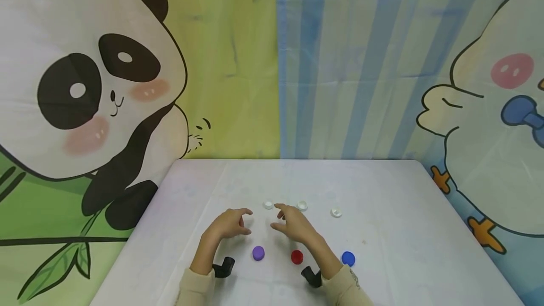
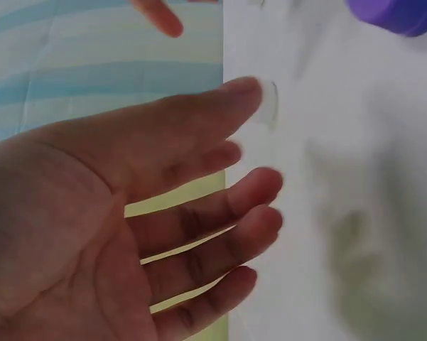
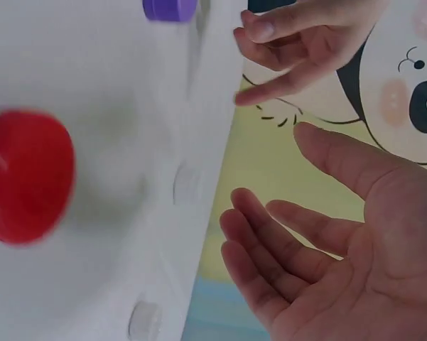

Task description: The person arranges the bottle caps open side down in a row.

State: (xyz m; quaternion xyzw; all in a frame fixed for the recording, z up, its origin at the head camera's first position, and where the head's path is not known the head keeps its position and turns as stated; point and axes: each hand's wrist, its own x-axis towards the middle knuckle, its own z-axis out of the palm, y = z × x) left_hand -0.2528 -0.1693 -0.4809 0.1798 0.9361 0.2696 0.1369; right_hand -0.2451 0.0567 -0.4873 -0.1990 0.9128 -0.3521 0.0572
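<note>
My left hand (image 1: 231,223) hovers over the table with fingers spread and loosely bent, holding nothing. Facing it, my right hand (image 1: 294,222) is likewise relaxed and bare, thumb apart from the fingers. Just beyond the right fingertips lies a small white round cap (image 1: 268,205); a second white cap (image 1: 302,206) is behind that hand, and a third white cap (image 1: 336,212) lies farther right. Nearer the front are a purple cap (image 1: 258,253), a red cap (image 1: 297,257) between the forearms, and a blue cap (image 1: 348,258) beside the right forearm. The right wrist view shows the red cap (image 3: 28,176) large.
A white cloth covers the table (image 1: 382,192). Black wrist mounts (image 1: 224,267) sit on both wrists and stick out over the table. Behind the far edge hangs a printed backdrop (image 1: 238,60) with a panda and a bird figure.
</note>
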